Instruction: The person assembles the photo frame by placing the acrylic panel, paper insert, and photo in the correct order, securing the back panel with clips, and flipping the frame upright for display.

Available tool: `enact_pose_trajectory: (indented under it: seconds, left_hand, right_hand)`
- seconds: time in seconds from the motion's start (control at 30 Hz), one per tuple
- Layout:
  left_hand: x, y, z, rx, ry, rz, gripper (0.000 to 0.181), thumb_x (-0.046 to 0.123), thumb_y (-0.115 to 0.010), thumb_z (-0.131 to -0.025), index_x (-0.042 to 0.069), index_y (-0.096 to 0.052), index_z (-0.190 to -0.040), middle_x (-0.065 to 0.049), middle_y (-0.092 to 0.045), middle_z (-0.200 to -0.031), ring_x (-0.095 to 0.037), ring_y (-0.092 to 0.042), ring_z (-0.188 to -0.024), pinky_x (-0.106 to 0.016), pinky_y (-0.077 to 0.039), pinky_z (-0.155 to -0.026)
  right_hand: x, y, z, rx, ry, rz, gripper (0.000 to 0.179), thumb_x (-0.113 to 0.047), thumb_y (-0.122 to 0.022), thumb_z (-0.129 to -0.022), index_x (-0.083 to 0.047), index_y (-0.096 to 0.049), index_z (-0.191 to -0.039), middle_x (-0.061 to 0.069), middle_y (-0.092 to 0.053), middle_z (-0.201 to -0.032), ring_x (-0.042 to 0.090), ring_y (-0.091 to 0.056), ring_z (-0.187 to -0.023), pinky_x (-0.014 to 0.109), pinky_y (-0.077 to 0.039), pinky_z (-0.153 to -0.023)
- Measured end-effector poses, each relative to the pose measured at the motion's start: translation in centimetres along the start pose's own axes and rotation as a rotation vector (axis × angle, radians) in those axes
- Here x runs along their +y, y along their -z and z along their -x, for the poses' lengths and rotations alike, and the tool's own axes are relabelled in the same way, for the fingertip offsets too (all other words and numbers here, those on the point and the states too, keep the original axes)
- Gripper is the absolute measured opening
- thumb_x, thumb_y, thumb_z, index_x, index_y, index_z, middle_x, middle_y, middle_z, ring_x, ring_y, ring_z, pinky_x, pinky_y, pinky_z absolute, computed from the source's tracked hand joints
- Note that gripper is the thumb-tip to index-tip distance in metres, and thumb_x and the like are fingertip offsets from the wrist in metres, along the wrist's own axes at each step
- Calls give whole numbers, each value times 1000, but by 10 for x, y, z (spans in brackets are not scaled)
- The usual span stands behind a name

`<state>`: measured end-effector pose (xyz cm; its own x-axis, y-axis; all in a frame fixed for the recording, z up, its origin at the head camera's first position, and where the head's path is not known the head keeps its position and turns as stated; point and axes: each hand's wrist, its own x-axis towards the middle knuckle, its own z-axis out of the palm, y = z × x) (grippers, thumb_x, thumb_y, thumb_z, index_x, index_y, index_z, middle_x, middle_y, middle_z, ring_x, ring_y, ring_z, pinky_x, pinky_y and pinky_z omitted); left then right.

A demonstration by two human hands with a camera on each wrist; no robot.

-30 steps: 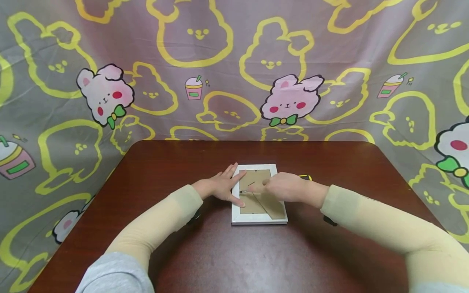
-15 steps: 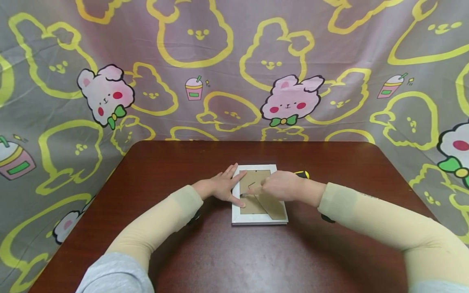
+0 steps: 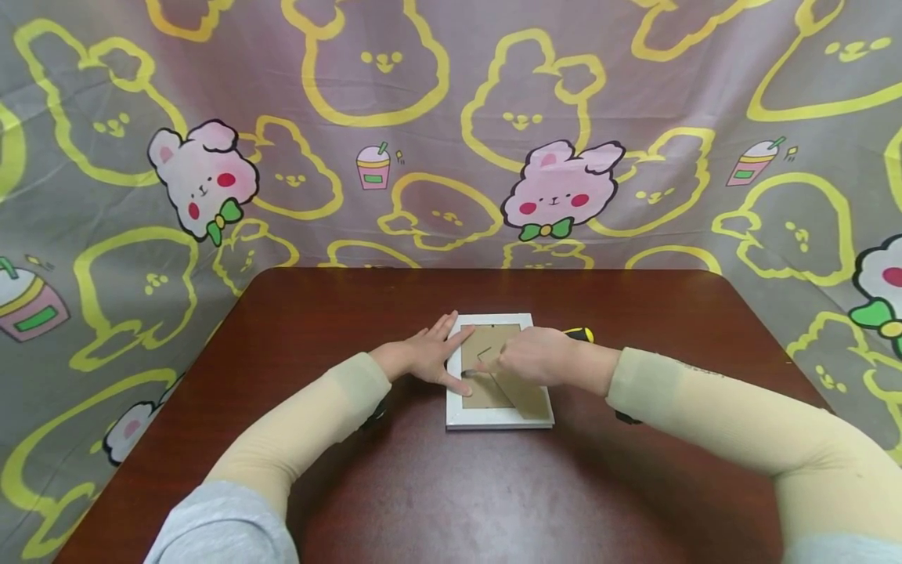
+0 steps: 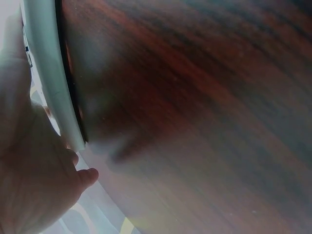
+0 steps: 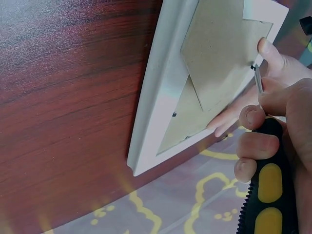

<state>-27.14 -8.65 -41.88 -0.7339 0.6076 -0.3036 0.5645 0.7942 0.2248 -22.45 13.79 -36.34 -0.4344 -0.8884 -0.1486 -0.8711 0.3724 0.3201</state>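
A white picture frame (image 3: 493, 418) lies face down on the table, its brown backing board (image 3: 486, 338) and slanted stand leg (image 3: 524, 393) facing up. My left hand (image 3: 427, 357) rests with fingers spread on the frame's left side, thumb on the backing. My right hand (image 3: 539, 355) grips a screwdriver (image 5: 270, 183) with a black and yellow handle. In the right wrist view its metal tip meets a small dark tab (image 5: 253, 66) at the backing's edge, close to the left thumb. The left wrist view shows the frame's side (image 4: 48, 73) beside the left hand (image 4: 36, 180).
The dark red-brown wooden table (image 3: 338, 313) surrounds the frame. Behind it and at both sides hangs a curtain (image 3: 437, 157) printed with cartoon rabbits and cups. Another small dark tab (image 5: 174, 115) sits on the opposite edge of the backing.
The screwdriver's tip has shifted slightly toward me along the frame's left inner edge, and its handle end has swung a little leftward with my right hand. The left hand stays in place.
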Motion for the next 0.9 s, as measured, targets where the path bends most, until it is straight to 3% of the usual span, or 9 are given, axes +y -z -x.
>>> enact_pose_trajectory:
  seconds: [0.43, 0.7, 0.9]
  left_hand:
    - [1, 0, 0, -2, 11, -3, 116, 71, -66, -76, 23, 3, -157, -16, 20, -158, -28, 14, -145, -52, -8, -114]
    - [6, 4, 5, 0, 10, -29, 116, 71, -66, -76, 21, 0, -157, -19, 16, -159, -30, 10, -146, -53, -10, -114]
    - [7, 5, 8, 3, 9, -40, 115, 71, -65, -77, 20, 0, -157, -19, 15, -159, -31, 8, -146, -52, -11, -114]
  right_hand:
    - [2, -7, 6, 39, -60, -147, 64, 7, -63, -74, -27, -65, -129, -10, -44, -60, 11, -39, -57, 30, -42, -50]
    - [0, -10, 5, 23, -80, -191, 67, 7, -64, -73, -26, -63, -132, -10, -46, -59, 12, -40, -58, 31, -45, -54]
    - [-3, -10, 6, 25, -123, -229, 51, 7, -64, -76, -21, -72, -117, -7, -50, -61, 12, -42, -56, 31, -44, -51]
